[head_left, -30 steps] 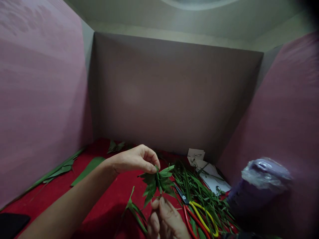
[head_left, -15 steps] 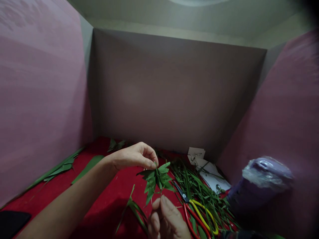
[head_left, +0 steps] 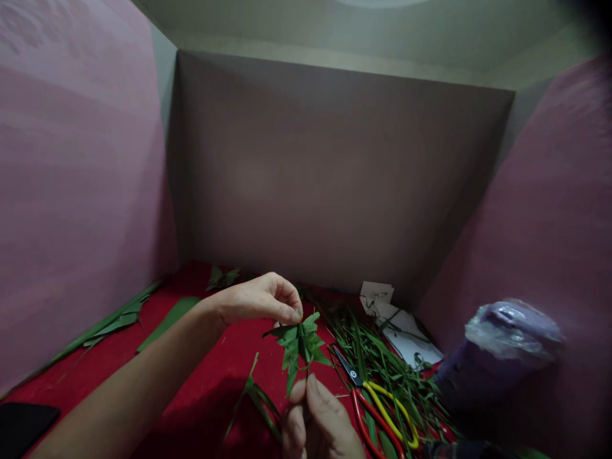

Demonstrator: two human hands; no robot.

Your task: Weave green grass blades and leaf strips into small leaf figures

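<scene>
Between my hands is a green leaf butterfly (head_left: 302, 344), a folded leaf piece with jagged wing-like sides and a dark ridge down its middle. My left hand (head_left: 268, 299) reaches over from the left and pinches its upper end between thumb and fingertips. From below, my right hand (head_left: 318, 421) grips the thin lower end between thumb and forefinger. Scissors (head_left: 377, 401) with one red and one yellow handle lie just right of my right hand, blades slightly parted. Left of that hand are loose green leaf strips (head_left: 261, 401) on the red cloth (head_left: 205, 382).
Shredded leaf strips (head_left: 382, 350) are heaped at the right, beside white papers (head_left: 408, 335). A purple plastic-wrapped roll (head_left: 497, 350) stands at the far right. Long leaves (head_left: 167, 322) and another folded leaf piece (head_left: 222, 277) lie at the left and back. Panels enclose three sides.
The leaf butterfly has turned slightly, so its right side looks narrower and its lower left tip hangs a little lower. Both hands keep their pinch and have hardly moved.
</scene>
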